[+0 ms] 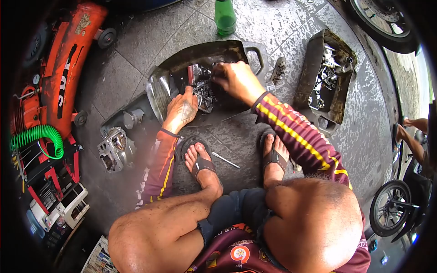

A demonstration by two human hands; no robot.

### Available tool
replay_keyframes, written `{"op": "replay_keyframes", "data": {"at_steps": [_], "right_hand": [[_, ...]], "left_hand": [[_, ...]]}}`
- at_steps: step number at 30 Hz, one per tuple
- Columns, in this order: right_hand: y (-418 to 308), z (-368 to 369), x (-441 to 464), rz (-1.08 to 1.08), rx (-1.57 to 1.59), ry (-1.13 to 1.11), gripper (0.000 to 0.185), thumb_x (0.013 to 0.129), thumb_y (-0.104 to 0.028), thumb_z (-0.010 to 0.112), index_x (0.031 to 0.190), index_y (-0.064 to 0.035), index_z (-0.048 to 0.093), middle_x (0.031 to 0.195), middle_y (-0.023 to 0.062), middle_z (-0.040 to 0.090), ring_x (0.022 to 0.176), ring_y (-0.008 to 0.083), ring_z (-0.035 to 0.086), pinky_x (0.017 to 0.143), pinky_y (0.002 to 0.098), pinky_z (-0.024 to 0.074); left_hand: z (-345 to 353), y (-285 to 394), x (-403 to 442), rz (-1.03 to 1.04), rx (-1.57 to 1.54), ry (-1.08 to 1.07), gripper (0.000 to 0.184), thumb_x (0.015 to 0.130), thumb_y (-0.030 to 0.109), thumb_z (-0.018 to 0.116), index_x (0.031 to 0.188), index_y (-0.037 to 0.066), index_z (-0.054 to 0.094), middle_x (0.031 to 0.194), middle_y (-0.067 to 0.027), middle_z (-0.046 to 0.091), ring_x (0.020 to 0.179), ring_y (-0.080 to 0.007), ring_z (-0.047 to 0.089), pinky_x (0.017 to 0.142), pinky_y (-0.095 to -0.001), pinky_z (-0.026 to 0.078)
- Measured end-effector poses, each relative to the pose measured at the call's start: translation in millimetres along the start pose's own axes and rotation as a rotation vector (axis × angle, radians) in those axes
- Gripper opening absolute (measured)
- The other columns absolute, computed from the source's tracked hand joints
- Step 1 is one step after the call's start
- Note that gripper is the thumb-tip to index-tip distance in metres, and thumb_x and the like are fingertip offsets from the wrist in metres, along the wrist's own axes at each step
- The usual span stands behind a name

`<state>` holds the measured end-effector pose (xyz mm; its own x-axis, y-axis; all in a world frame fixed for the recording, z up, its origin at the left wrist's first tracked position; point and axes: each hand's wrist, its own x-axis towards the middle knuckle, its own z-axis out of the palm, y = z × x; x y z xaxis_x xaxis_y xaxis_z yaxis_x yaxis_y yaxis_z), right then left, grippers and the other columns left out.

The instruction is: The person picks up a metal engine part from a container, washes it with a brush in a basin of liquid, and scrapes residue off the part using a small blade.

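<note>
Over one handled basin (159, 93), two hands are held: the left hand (181, 110), half curled, is placed beside one metal engine part (205, 99) lying inside; the right hand (239, 81) is bent with fingers bunched. Whether anything is gripped by either cannot be told. A second tub (306, 75) is filled with uncounted metal parts (328, 68). One green bottle (225, 22) is seen. One orange-red compressor tank (73, 68) is marked with lettering, only S clearly legible.
</note>
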<state>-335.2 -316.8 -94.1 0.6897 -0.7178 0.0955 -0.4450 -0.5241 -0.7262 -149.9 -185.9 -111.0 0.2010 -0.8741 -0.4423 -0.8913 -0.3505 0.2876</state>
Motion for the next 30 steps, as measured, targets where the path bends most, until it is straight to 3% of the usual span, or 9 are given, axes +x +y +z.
{"op": "replay_keyframes", "data": {"at_steps": [1,4,8,10,12,18,22,26,30], "right_hand": [[-4.5,-8.9,0.3,0.029,0.086,-0.083,0.019,0.085,-0.017,0.072,0.098,-0.0028,0.071,0.090,0.0191,0.071,0.082,0.0337,0.071,0.074,0.0396,0.0563],[-7.9,10.1,-6.9,-0.110,0.326,-0.087,0.014,0.083,-0.015,0.071,0.094,-0.0064,0.071,0.081,0.0193,0.070,0.079,0.0378,0.070,0.072,0.0451,0.0571],[-0.2,3.6,-0.3,-0.056,0.072,-0.066,0.014,0.083,-0.014,0.072,0.094,-0.0065,0.071,0.083,0.0190,0.070,0.080,0.0379,0.069,0.074,0.0440,0.0569],[-3.4,5.9,-4.7,-0.129,0.211,-0.053,0.015,0.083,-0.014,0.071,0.097,-0.0073,0.072,0.084,0.0185,0.070,0.079,0.0382,0.069,0.073,0.0444,0.0567],[-7.7,6.4,-6.5,-0.183,0.167,-0.233,0.018,0.085,-0.014,0.072,0.102,-0.0066,0.071,0.090,0.0146,0.073,0.086,0.0327,0.071,0.076,0.0378,0.0577],[-11.8,-1.3,-1.2,-0.188,0.213,-0.163,0.018,0.085,-0.014,0.071,0.102,-0.0068,0.071,0.090,0.0147,0.073,0.085,0.0333,0.071,0.077,0.0391,0.0576],[2.1,-7.2,-3.2,-0.021,-0.084,-0.065,0.018,0.086,-0.017,0.070,0.100,-0.0074,0.070,0.088,0.0166,0.072,0.081,0.0355,0.070,0.073,0.0427,0.0571],[5.2,-8.2,-1.3,0.008,-0.026,0.042,0.021,0.082,-0.012,0.069,0.102,-0.0061,0.072,0.082,0.0187,0.071,0.080,0.0369,0.070,0.075,0.0444,0.0570],[-4.3,-4.9,-2.5,0.129,0.358,-0.016,0.019,0.083,-0.018,0.074,0.097,-0.0058,0.073,0.085,0.0171,0.072,0.082,0.0346,0.071,0.078,0.0415,0.0564]], "left_hand": [[-3.2,2.0,-0.5,-0.015,-0.015,-0.018,0.031,0.098,0.025,0.050,0.119,0.003,0.047,0.086,-0.0311,0.065,0.087,-0.0509,0.062,0.079,-0.0593,0.044],[6.8,-6.9,-4.0,-0.013,-0.023,-0.011,0.030,0.097,0.025,0.051,0.117,0.003,0.048,0.084,-0.0313,0.065,0.087,-0.0508,0.062,0.078,-0.0595,0.044],[-3.6,5.1,-1.5,-0.009,-0.005,0.007,0.029,0.097,0.025,0.053,0.116,0.004,0.048,0.082,-0.0310,0.065,0.086,-0.0512,0.062,0.076,-0.0598,0.045],[-2.0,3.5,-2.9,-0.012,-0.010,-0.006,0.028,0.097,0.024,0.053,0.116,0.004,0.048,0.083,-0.0308,0.065,0.085,-0.0513,0.062,0.077,-0.0598,0.045],[-1.3,1.1,0.0,-0.001,-0.004,0.012,0.028,0.097,0.024,0.053,0.116,0.005,0.048,0.083,-0.0306,0.065,0.085,-0.0508,0.062,0.076,-0.0594,0.045],[1.9,0.4,-3.7,0.017,0.005,0.052,0.026,0.098,0.024,0.052,0.117,0.006,0.048,0.080,-0.0296,0.065,0.082,-0.0501,0.063,0.074,-0.0587,0.047],[1.5,2.7,-8.0,-0.021,-0.016,0.082,0.026,0.098,0.024,0.050,0.117,0.007,0.046,0.079,-0.0300,0.065,0.082,-0.0505,0.063,0.072,-0.0590,0.046],[-2.7,10.7,-12.3,-0.140,-0.145,0.170,0.027,0.099,0.025,0.050,0.119,0.007,0.043,0.079,-0.0290,0.066,0.085,-0.0506,0.064,0.073,-0.0584,0.046],[-1.5,8.4,-10.1,-0.189,-0.254,0.057,0.030,0.099,0.026,0.051,0.118,0.005,0.042,0.083,-0.0306,0.066,0.085,-0.0519,0.064,0.074,-0.0574,0.046]]}}
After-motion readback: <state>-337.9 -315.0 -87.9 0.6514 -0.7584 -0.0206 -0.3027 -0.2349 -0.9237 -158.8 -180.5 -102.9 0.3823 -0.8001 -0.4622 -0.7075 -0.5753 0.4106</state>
